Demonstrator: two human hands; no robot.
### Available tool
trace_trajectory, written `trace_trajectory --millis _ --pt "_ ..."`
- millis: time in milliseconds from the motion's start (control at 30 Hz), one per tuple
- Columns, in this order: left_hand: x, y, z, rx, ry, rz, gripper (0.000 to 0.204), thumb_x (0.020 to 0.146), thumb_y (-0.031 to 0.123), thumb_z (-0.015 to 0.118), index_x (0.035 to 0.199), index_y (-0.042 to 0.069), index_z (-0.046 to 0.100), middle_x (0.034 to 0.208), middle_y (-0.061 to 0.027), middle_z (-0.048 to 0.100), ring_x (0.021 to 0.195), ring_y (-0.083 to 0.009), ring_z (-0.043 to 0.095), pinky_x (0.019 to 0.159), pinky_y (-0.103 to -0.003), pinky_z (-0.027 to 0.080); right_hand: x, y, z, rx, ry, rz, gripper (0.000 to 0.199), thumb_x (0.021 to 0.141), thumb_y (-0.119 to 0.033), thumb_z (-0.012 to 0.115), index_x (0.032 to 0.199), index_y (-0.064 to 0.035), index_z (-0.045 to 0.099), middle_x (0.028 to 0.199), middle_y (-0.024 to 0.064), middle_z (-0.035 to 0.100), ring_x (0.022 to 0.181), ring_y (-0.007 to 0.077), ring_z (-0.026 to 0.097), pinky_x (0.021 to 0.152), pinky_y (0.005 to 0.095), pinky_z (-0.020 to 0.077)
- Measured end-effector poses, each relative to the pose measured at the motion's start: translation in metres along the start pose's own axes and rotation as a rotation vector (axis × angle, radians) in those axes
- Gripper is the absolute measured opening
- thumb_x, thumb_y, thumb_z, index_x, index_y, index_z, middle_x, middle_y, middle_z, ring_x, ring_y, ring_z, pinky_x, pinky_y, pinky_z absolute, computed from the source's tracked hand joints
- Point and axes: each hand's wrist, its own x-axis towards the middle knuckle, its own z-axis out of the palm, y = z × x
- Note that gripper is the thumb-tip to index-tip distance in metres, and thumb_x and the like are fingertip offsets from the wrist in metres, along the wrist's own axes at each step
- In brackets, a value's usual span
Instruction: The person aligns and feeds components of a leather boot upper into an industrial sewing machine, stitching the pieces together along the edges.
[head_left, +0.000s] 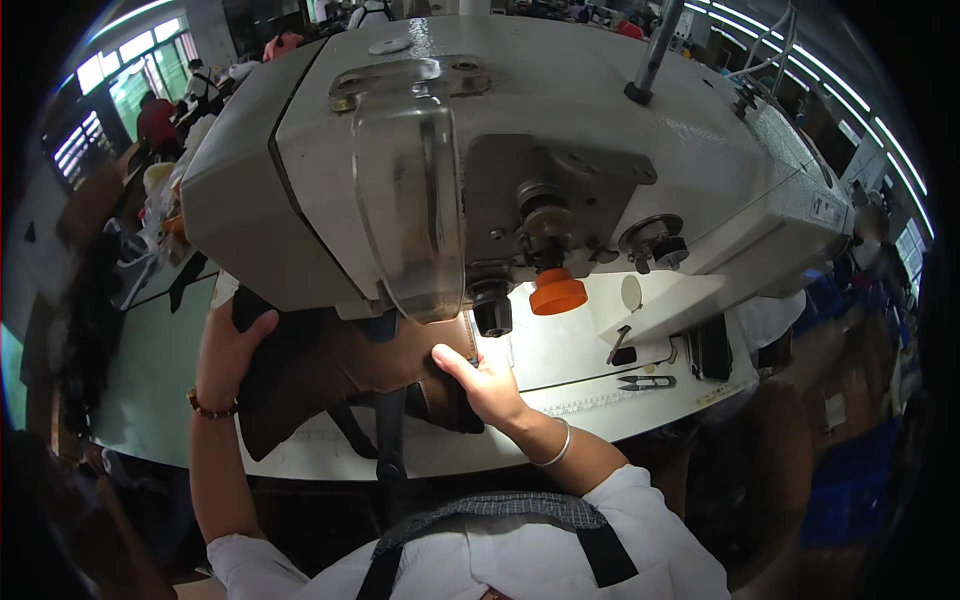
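A brown leather-like piece (370,355) with dark parts and black straps (391,430) lies beneath the head of a large sewing machine (560,90). My left hand (235,345) grips its left side, thumb on top and most fingers hidden. On the right, close to the lit sewing area, my right hand (485,385) holds the piece's edge with its thumb laid on the brown surface. The machine head covers the far part of the piece. A clear guard (408,200) hides the needle. The straps hang over the table's near edge.
The pale sewing table (440,462) curves along its near edge. Right of my right hand are thread snips (648,382), a printed ruler strip (580,402) and a dark, flat phone-like object (711,350). An orange knob (558,292) juts from the machine's front. Other people work far off.
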Motion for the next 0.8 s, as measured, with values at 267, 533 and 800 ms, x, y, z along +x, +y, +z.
trace_trajectory --millis 267,533,800 --pt "-0.012 0.012 0.001 -0.043 -0.001 0.057 0.030 0.082 0.008 0.067 0.107 -0.007 0.060 0.092 -0.0092 0.068 0.080 -0.0132 0.063 0.073 -0.027 0.050 -0.002 0.006 -0.004 0.031 -0.028 -0.018 0.015 0.092 -0.013 0.062 0.085 -0.0007 0.065 0.076 -0.0039 0.060 0.069 0.0025 0.052 0.060 0.0206 0.0421" --pt "-0.005 0.008 0.003 0.017 0.051 0.101 0.029 0.081 0.008 0.068 0.105 -0.007 0.061 0.091 -0.0095 0.068 0.079 -0.0136 0.063 0.073 -0.028 0.050 0.001 -0.001 -0.001 0.007 -0.035 0.017 0.015 0.092 -0.014 0.061 0.093 0.0000 0.065 0.081 -0.0030 0.061 0.072 0.0032 0.052 0.064 0.0208 0.0433" --pt "-0.045 0.035 0.040 0.635 0.385 0.208 0.059 0.076 0.017 0.074 0.130 0.007 0.052 0.123 -0.0167 0.057 0.117 -0.0351 0.051 0.098 -0.044 0.040 -0.030 0.010 -0.020 -0.348 -0.318 0.098 0.037 0.085 -0.026 0.071 0.102 0.0054 0.060 0.100 0.0127 0.062 0.093 0.0191 0.058 0.079 0.0334 0.0478"
